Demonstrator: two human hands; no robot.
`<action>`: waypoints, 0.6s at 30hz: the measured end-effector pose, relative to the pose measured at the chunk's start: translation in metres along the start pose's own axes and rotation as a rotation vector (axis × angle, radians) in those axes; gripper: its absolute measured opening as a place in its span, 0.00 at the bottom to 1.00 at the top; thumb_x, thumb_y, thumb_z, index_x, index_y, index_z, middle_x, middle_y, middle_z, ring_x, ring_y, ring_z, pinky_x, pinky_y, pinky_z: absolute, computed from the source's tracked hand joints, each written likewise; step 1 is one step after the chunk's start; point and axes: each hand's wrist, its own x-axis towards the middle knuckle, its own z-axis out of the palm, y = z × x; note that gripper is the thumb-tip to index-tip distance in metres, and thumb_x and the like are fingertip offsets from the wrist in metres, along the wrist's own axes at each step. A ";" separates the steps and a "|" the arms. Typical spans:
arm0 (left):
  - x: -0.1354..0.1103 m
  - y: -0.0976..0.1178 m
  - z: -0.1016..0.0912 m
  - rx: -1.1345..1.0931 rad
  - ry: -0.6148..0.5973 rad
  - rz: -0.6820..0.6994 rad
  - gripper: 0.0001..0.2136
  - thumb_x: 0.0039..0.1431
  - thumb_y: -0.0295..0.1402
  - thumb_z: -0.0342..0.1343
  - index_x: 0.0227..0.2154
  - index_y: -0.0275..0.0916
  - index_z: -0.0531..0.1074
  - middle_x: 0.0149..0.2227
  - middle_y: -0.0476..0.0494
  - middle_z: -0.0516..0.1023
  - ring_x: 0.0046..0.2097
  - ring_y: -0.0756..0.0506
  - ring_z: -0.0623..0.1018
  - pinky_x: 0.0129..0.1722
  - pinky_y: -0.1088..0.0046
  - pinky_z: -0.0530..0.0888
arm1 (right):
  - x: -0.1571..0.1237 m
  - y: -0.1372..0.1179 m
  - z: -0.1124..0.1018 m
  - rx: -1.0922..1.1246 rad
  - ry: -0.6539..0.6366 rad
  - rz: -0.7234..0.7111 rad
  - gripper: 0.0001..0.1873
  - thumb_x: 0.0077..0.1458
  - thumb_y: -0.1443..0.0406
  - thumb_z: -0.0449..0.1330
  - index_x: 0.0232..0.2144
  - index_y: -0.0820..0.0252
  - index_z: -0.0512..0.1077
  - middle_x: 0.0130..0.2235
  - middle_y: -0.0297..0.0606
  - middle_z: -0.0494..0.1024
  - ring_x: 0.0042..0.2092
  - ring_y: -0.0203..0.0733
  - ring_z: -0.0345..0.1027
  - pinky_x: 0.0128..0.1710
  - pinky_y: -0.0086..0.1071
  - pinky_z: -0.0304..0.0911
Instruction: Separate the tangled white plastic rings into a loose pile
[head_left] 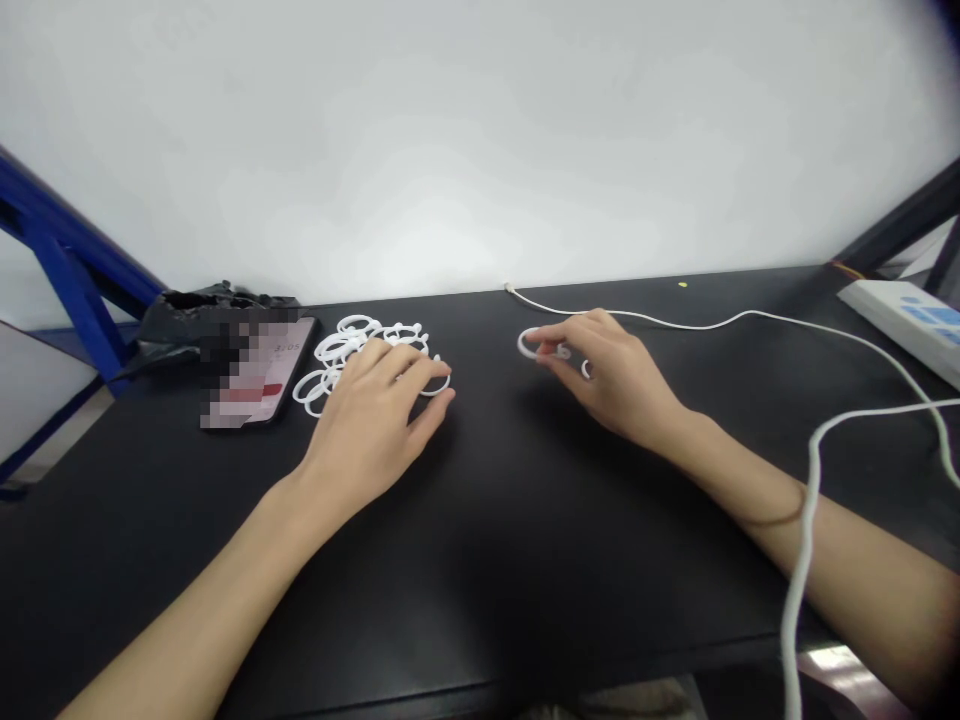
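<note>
A pile of white plastic rings (pixel 335 347), some with small knobs or eyelets, lies on the black table (pixel 450 540). My left hand (pixel 375 410) rests over the near right side of this pile and covers part of it. Its thumb and index finger are apart, with the edge of one ring showing between them; I cannot tell whether they touch it. To the right, my right hand (pixel 611 375) pinches a white ring (pixel 523 345) between thumb and fingertips, just above the tabletop. Another curved white piece shows behind that thumb, mostly hidden.
Left of the pile lies a phone (pixel 297 362), partly blurred out, beside a crumpled black plastic bag (pixel 180 325). A white cable (pixel 705 327) crosses the back right; a thicker one (pixel 806 520) hangs over my right forearm. A white box (pixel 900 310) sits at far right.
</note>
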 end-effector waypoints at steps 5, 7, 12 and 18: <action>0.001 0.009 0.006 -0.135 0.008 0.150 0.12 0.65 0.31 0.54 0.50 0.35 0.71 0.47 0.38 0.75 0.47 0.41 0.72 0.48 0.61 0.72 | -0.006 -0.027 0.003 0.240 -0.071 -0.184 0.17 0.62 0.69 0.58 0.53 0.56 0.68 0.38 0.35 0.78 0.42 0.40 0.67 0.41 0.32 0.68; 0.002 0.011 0.008 -0.215 -0.006 0.216 0.07 0.65 0.30 0.54 0.44 0.37 0.73 0.45 0.41 0.77 0.44 0.44 0.72 0.46 0.64 0.72 | -0.008 -0.032 0.003 0.301 -0.097 -0.226 0.18 0.63 0.69 0.57 0.55 0.55 0.66 0.38 0.35 0.78 0.43 0.39 0.67 0.42 0.31 0.69; 0.003 0.011 0.009 -0.295 -0.050 0.258 0.04 0.66 0.27 0.53 0.36 0.37 0.73 0.38 0.45 0.79 0.38 0.46 0.71 0.40 0.67 0.72 | -0.009 -0.034 0.003 0.276 -0.051 -0.234 0.18 0.62 0.67 0.58 0.55 0.56 0.66 0.45 0.40 0.75 0.46 0.41 0.68 0.45 0.35 0.69; 0.001 0.012 0.010 -0.283 -0.051 0.242 0.03 0.65 0.27 0.53 0.37 0.37 0.72 0.38 0.45 0.78 0.40 0.46 0.72 0.42 0.66 0.72 | -0.010 -0.035 0.004 0.246 -0.071 -0.049 0.13 0.62 0.64 0.58 0.48 0.59 0.70 0.42 0.39 0.74 0.40 0.38 0.72 0.40 0.32 0.70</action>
